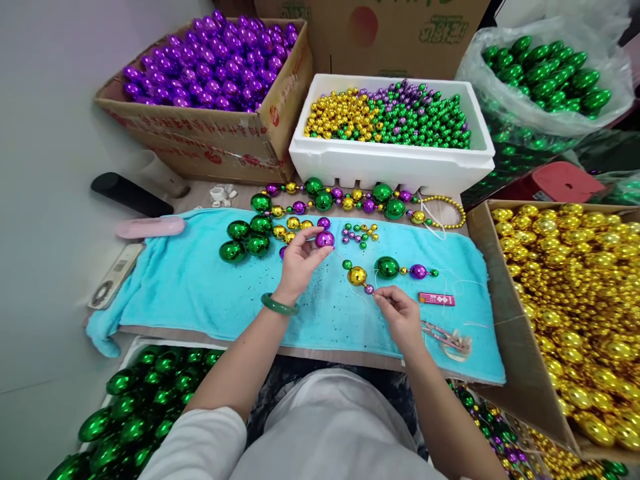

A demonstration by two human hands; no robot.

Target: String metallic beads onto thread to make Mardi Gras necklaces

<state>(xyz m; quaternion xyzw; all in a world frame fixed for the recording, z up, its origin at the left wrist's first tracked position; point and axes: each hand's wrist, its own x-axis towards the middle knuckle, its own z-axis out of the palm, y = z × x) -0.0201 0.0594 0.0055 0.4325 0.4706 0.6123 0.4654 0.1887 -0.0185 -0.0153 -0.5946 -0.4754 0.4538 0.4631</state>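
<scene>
My left hand (300, 263) pinches a shiny purple bead (325, 239) between thumb and fingers, over the turquoise towel (200, 293). A thin string runs from it through a small green bead (347, 265), a gold bead (357, 276) and a small purple bead (369, 289). Beside that small bead, my right hand (399, 310) is closed in a pinch on the string. Further along the strand lie a large green bead (387, 267) and another purple bead (419, 271). Loose large green beads (259, 244) and gold beads (293, 225) lie left of my left hand.
Small mixed beads (361, 233) lie on the towel. A finished-looking bead strand (337, 193) stretches behind it. Scissors (443, 333) and a pink packet (437, 299) are at right. A purple-bead carton (200, 127), white foam box (390, 155) and gold-bead carton (520, 347) surround the towel.
</scene>
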